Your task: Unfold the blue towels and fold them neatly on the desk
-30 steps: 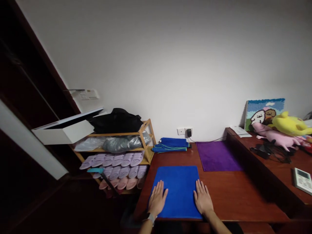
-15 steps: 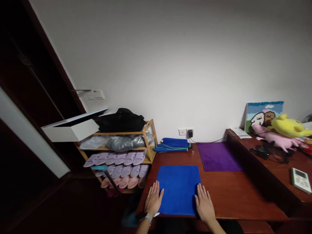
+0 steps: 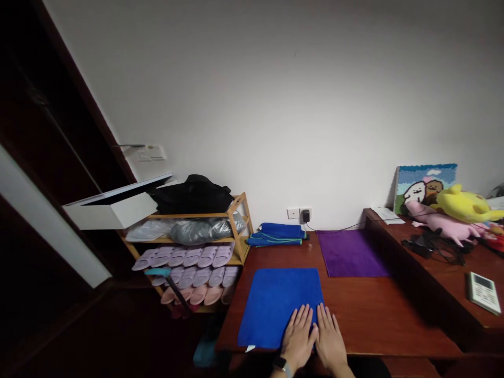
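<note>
A blue cloth (image 3: 271, 304) lies flat near the front edge of the wooden table (image 3: 366, 315), a small white tag showing at its lower left corner. My left hand (image 3: 300, 336) rests flat on the cloth's lower right part, fingers stretched forward, a watch on the wrist. Right beside it, my right hand (image 3: 329, 336) lies flat along the cloth's right edge, partly over the bare wood. The two thumbs are close together. Neither hand grips anything.
A purple cloth (image 3: 350, 254) and a folded blue cloth (image 3: 277, 234) lie toward the wall. To the left stands a shoe rack (image 3: 239, 231) with several slippers and a black bag (image 3: 192, 194). On a raised ledge at right are plush toys (image 3: 443, 223) and a calculator-like device (image 3: 484, 292).
My left hand has moved right, from the cloth's left edge to beside my right hand. The cloth's lower left corner and tag now show uncovered. My right hand has stayed nearly in place.
</note>
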The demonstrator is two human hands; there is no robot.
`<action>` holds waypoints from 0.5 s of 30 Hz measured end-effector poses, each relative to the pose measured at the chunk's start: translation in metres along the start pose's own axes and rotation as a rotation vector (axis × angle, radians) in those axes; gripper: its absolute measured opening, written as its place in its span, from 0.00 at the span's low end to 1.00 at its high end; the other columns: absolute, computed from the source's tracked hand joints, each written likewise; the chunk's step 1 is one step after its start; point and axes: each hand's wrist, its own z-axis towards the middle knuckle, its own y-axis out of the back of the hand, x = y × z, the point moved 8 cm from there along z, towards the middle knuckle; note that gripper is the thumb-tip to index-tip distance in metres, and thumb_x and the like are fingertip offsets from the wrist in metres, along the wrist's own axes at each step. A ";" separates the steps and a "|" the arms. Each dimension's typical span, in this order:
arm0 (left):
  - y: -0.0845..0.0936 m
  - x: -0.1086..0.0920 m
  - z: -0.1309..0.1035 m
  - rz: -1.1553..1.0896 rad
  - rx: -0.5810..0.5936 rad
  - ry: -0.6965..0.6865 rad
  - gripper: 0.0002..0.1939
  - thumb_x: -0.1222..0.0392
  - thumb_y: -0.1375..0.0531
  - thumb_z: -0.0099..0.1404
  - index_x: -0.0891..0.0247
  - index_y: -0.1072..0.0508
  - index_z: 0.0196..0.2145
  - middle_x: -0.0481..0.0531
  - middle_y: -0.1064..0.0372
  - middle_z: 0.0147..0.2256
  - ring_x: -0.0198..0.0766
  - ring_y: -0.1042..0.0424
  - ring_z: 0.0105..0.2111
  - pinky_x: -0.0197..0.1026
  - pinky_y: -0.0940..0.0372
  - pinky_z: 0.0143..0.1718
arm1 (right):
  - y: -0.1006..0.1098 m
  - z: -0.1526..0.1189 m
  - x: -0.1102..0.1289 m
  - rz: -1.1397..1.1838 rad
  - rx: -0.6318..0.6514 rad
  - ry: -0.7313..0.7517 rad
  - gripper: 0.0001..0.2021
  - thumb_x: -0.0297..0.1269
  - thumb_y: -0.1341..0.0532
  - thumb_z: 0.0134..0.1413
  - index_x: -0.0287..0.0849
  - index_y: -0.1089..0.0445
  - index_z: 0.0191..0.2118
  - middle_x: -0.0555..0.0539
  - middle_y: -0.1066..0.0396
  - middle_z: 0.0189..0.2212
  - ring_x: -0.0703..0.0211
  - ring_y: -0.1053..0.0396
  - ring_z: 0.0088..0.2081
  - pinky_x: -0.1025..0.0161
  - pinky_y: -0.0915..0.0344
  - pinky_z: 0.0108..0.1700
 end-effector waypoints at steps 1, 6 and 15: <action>0.001 0.005 -0.003 0.005 0.007 0.021 0.30 0.46 0.62 0.79 0.52 0.61 0.73 0.46 0.57 0.73 0.41 0.54 0.72 0.54 0.53 0.72 | 0.000 0.000 0.000 -0.004 -0.001 -0.005 0.32 0.45 0.60 0.68 0.39 0.47 0.72 0.47 0.57 0.73 0.48 0.61 0.74 0.46 0.64 0.74; 0.030 0.096 -0.047 0.103 0.060 0.232 0.32 0.41 0.62 0.77 0.52 0.57 0.73 0.47 0.56 0.72 0.45 0.54 0.72 0.57 0.52 0.72 | 0.003 0.001 -0.002 -0.020 -0.029 -0.038 0.33 0.48 0.62 0.69 0.39 0.49 0.72 0.47 0.57 0.73 0.49 0.59 0.74 0.45 0.61 0.74; 0.050 0.196 -0.122 0.235 -0.059 0.440 0.33 0.41 0.58 0.77 0.54 0.59 0.73 0.48 0.56 0.72 0.45 0.54 0.72 0.55 0.50 0.71 | -0.003 0.006 -0.008 -0.031 0.015 -0.089 0.35 0.50 0.61 0.68 0.36 0.51 0.73 0.46 0.57 0.73 0.48 0.59 0.74 0.46 0.58 0.73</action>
